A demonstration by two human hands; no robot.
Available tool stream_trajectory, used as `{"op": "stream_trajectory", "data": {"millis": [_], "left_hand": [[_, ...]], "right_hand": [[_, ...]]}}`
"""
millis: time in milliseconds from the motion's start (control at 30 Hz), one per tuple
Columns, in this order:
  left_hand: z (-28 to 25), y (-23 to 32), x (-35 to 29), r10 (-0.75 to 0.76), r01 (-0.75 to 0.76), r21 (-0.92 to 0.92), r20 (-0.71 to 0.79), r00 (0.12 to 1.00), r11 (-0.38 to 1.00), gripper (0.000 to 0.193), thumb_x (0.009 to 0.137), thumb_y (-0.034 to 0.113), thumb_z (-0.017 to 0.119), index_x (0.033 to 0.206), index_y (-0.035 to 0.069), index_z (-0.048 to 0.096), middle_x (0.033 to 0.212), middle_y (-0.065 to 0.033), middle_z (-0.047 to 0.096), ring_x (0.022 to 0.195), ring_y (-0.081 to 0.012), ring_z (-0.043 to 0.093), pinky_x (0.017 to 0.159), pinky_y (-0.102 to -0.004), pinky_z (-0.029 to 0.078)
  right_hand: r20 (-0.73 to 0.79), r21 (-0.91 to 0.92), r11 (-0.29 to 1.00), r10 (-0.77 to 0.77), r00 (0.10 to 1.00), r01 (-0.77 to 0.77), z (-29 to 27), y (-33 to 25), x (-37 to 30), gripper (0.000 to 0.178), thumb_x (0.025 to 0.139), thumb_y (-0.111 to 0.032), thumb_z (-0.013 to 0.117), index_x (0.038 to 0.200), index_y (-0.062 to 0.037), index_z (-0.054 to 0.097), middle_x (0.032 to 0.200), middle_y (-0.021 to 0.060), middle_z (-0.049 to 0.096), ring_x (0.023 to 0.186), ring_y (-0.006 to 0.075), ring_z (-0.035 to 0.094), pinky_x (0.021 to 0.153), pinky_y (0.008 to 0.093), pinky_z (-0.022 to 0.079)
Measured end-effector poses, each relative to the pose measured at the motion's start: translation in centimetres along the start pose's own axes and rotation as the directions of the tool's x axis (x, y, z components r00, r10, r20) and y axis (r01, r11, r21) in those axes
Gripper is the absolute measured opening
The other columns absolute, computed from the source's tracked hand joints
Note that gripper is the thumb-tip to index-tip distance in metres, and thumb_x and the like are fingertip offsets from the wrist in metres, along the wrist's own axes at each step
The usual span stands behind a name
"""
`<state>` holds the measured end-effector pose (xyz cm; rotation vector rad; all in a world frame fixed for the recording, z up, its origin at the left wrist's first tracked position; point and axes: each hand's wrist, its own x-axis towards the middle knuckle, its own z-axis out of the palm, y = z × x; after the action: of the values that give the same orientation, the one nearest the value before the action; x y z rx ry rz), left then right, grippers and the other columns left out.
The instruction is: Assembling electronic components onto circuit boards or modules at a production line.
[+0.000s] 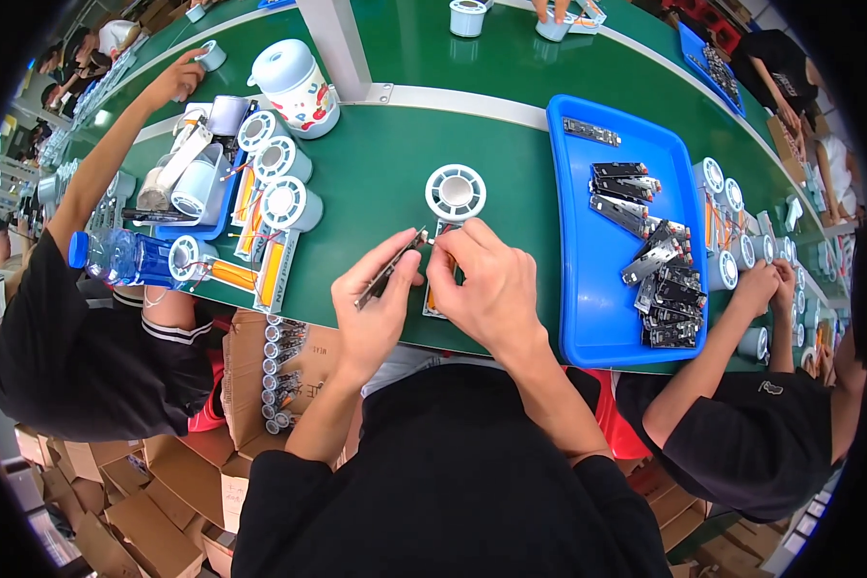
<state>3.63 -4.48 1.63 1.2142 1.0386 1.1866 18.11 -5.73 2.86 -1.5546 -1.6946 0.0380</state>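
Observation:
In front of me on the green table lies a small fan unit, its round grey-white head facing up and its handle part toward me. My left hand pinches a narrow dark circuit board, tilted, just left of that handle. My right hand is closed over the handle, thumb and fingers pressed together. Its fingers hide what they grip, perhaps a wire. To the right stands a blue tray holding several similar circuit boards in a loose pile and small stacks.
Several fan units with orange batteries stand at left, beside a white cup, a blue-capped bottle and a filled blue bin. A metal post rises at the back. Co-workers sit on both sides; cardboard boxes lie below.

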Motion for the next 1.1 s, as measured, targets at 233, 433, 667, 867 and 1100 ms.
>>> {"op": "stream_trajectory", "data": {"millis": [233,433,667,867,1100], "left_hand": [[0.4,-1.0,0.6,0.403,-0.408,0.333,0.087,0.911,0.850,0.035,0.084,-0.011,0.070,0.117,-0.001,0.074,0.116,-0.0147,0.075,0.094,-0.0191,0.070,0.082,-0.0267,0.056],[-0.2,-1.3,0.8,0.465,-0.489,0.324,0.156,0.872,0.810,0.037,0.082,-0.014,0.069,0.117,-0.001,0.074,0.121,-0.0152,0.074,0.098,-0.0211,0.072,0.085,-0.0283,0.056],[-0.6,-1.9,1.0,0.497,-0.541,0.357,0.216,0.841,0.761,0.040,0.081,-0.015,0.068,0.118,-0.001,0.073,0.122,-0.0154,0.073,0.099,-0.0206,0.072,0.085,-0.0283,0.056],[-0.7,-2.1,1.0,0.527,-0.560,0.390,0.200,0.826,0.731,0.043,0.079,-0.016,0.068,0.119,-0.001,0.073,0.122,-0.0157,0.073,0.094,-0.0190,0.072,0.078,-0.0261,0.056],[-1.3,-2.2,1.0,0.452,-0.499,0.291,0.215,0.866,0.816,0.042,0.080,-0.016,0.067,0.119,-0.001,0.073,0.122,-0.0154,0.073,0.086,-0.0160,0.070,0.071,-0.0235,0.055]], "right_hand": [[0.052,-0.023,0.999,0.032,0.998,-0.031,-0.1,0.0,0.3,0.008,0.075,-0.001,0.070,0.076,-0.0063,0.064,0.072,0.0016,0.057,0.048,0.0201,0.048,0.044,0.0316,0.037],[0.049,0.044,0.997,0.054,0.997,-0.057,0.1,0.1,0.2,0.009,0.074,-0.001,0.070,0.074,-0.0063,0.062,0.070,0.0023,0.055,0.047,0.0208,0.048,0.044,0.0325,0.037],[0.075,-0.141,0.988,-0.057,0.996,0.067,-0.3,0.3,0.7,0.010,0.073,0.000,0.068,0.074,-0.0061,0.061,0.070,0.0025,0.057,0.047,0.0208,0.047,0.044,0.0328,0.037],[0.055,-0.093,0.991,-0.092,0.994,0.097,0.2,0.7,0.8,0.009,0.073,0.001,0.067,0.073,-0.0058,0.061,0.068,0.0030,0.057,0.046,0.0205,0.044,0.044,0.0326,0.036],[0.016,0.176,0.984,0.024,1.000,-0.027,1.0,0.9,0.1,0.009,0.075,0.001,0.065,0.072,-0.0052,0.059,0.069,0.0038,0.056,0.046,0.0224,0.046,0.044,0.0351,0.037]]}}
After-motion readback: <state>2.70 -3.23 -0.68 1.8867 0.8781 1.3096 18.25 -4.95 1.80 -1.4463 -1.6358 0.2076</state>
